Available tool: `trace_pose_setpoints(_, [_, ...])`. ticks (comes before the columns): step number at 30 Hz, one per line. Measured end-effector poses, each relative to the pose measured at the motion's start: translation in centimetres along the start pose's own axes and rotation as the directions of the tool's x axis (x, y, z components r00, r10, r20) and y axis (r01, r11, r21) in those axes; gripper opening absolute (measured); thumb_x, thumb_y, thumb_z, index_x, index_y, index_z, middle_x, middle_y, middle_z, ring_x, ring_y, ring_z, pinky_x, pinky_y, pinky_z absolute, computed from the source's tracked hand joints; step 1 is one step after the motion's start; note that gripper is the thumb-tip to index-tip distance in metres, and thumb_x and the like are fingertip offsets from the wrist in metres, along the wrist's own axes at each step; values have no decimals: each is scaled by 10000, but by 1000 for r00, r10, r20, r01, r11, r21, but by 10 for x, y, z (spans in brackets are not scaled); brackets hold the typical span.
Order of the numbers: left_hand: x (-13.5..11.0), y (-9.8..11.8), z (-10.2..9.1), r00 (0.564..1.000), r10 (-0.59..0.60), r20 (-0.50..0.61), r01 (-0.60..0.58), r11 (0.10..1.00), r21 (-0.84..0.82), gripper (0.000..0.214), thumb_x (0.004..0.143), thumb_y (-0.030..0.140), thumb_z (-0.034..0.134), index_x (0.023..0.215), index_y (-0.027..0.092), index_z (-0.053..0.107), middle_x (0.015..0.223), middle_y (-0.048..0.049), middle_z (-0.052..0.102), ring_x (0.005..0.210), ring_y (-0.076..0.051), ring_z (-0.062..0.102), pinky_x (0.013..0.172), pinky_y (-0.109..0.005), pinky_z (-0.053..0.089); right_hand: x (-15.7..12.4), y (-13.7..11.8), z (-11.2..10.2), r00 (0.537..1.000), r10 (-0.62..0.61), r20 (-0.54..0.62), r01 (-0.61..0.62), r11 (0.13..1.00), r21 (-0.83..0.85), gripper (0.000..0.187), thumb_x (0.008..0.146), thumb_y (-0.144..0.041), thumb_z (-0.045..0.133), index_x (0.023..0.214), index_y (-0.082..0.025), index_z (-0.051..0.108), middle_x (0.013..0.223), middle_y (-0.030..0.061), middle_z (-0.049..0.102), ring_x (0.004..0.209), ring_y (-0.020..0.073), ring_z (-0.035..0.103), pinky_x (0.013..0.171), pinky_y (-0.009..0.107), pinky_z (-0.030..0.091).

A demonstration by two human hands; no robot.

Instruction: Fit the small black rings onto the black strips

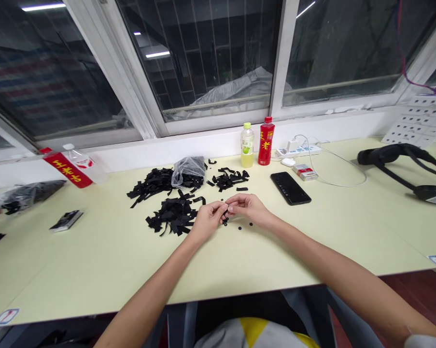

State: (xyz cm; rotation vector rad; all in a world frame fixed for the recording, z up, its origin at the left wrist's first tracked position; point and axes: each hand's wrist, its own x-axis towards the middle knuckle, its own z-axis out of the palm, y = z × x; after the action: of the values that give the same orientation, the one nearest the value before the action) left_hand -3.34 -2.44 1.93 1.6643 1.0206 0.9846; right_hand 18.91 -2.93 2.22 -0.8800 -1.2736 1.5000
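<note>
Left hand (208,221) and right hand (248,209): fingers pinched narrowly together on a small black piece (225,211), above the middle of the desk (94,270). Just beside them, small black rings (240,227) lie loose. Further out: a heap of black strips (172,216), more black strips (228,180), a clear plastic bag (189,171) toward the back edge, and a black smartphone (289,188).

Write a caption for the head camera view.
Left hand and right hand pinch a small black piece beside heaps of black strips.

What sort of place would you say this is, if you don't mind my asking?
Likely an indoor workroom: a long pale workbench, a power strip, and heaps of black cut strips.
</note>
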Motion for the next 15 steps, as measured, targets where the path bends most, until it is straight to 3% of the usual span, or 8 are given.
trace_pose_setpoints(6, [-1,-3,-2,999,-21,-26,22,999,28,760,973,954,925,853,207,848,848,-91,838,735,-200,607,699,-341,542,-2,5,6,998,-56,-2,56,998,-7,532,720,-638,1198,1020,-300,917,982,80,928,949,345,885,977,539,766])
trace_pose_setpoints(11, [-1,-1,-1,1000,-8,-4,8,1000,28,701,994,896,926,888,206,860,876,-89,837,779,-214,616,740,-352,541,7,13,-7,999,-25,24,25,999,-34,512,793,-588,1149,1145,-303,911,976,70,922,961,356,891,1036,572,764])
trace_pose_setpoints(13, [2,-3,1,1000,-16,-23,17,1000,23,654,985,854,954,915,211,859,857,-75,812,770,-215,613,725,-351,534,12,12,-19,999,1,42,7,981,-193,492,913,-623,1056,1235,-276,919,1041,106,931,1027,377,898,1080,597,760])
trace_pose_setpoints(15, [5,-7,1,997,-22,-71,23,1000,13,614,969,815,980,939,216,846,857,-68,804,769,-216,620,718,-349,532,16,8,-35,993,-67,-94,8,853,-522,428,1061,-606,936,1304,-254,925,1219,183,935,1215,423,884,1162,620,732])
